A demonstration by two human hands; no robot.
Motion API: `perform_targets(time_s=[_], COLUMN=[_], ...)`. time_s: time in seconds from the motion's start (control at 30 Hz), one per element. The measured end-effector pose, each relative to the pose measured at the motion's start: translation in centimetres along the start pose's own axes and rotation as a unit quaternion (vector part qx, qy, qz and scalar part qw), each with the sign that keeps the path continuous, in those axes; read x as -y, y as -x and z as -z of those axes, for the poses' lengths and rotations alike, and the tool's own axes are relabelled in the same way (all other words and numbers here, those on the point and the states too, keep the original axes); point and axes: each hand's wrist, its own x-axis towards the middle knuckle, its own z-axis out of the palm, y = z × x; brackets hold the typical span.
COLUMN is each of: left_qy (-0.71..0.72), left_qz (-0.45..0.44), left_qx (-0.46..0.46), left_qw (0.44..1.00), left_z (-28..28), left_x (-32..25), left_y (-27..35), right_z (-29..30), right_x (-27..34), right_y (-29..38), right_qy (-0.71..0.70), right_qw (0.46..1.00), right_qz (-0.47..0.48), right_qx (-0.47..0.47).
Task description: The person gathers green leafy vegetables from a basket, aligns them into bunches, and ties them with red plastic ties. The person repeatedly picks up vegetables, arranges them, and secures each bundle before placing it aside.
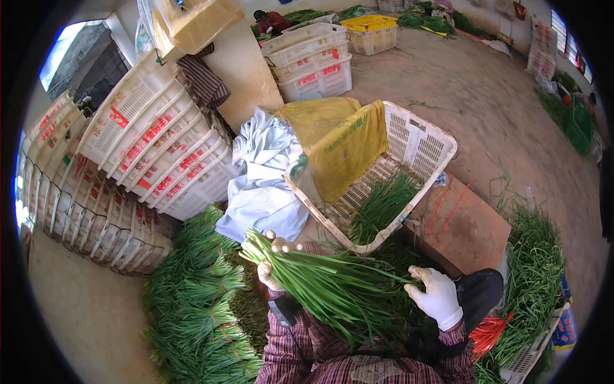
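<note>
My left hand (272, 259), in a pale glove, grips a thick bunch of garlic chives (331, 278) near its light stem ends. The long green leaves fan out rightward across my lap. At their tips is my right hand (435, 294), in a white glove, its thumb and forefinger apart. A thin leaf reaches towards these fingers; whether they touch it is unclear. Tied chive bundles (211, 297) lie stacked in a curved row at my left. In front, a white plastic crate (417, 129) holds loose green leaves (383, 206) and a yellow woven sack (345, 149) over its side.
Stacked white crates (158, 144) rise at the left, beside a pale blue cloth (268, 187). A brown board (465, 221) lies right of the crate. Loose chives (527, 264) and red ties (491, 333) are at my right. Another person (274, 23) sits at the back.
</note>
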Motion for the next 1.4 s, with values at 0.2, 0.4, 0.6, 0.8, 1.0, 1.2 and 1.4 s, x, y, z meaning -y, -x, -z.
perform_targets(time_s=[0.2, 0.4, 0.6, 0.8, 1.0, 1.2, 1.4], left_qy=[-0.007, -0.036, -0.025, -0.081, -0.079, -0.099, -0.130], left_qz=[0.033, 0.061, 0.115, 0.259, 0.272, 0.226, 0.272], left_qx=[-0.010, -0.091, -0.087, -0.121, -0.116, -0.138, -0.144], left_qw=[0.999, 0.993, 0.989, 0.955, 0.952, 0.959, 0.942], left_z=[-1.0, -2.9, -3.0, -2.9, -2.6, -1.9, -0.5], left_x=[1.2, 3.7, 4.6, 3.9, 4.4, 4.0, 3.8], left_y=[-0.1, 0.3, 1.1, 1.8, 2.3, 2.7, 3.9], right_z=[1.5, -0.5, -3.0, -1.6, -1.2, -1.7, -1.8], right_x=[4.3, 8.9, 8.8, 8.6, 9.2, 8.8, 8.7], right_y=[-1.4, -2.4, -3.5, -3.4, -3.3, -2.5, -2.1], right_qy=[-0.021, 0.055, 0.065, 0.037, -0.161, -0.281, -0.277], right_qw=[0.981, 0.957, 0.965, 0.962, 0.956, 0.919, 0.917], right_qz=[0.140, 0.279, 0.248, 0.244, 0.245, 0.270, 0.278], right_qx=[-0.130, -0.054, -0.056, -0.113, -0.035, 0.069, 0.075])
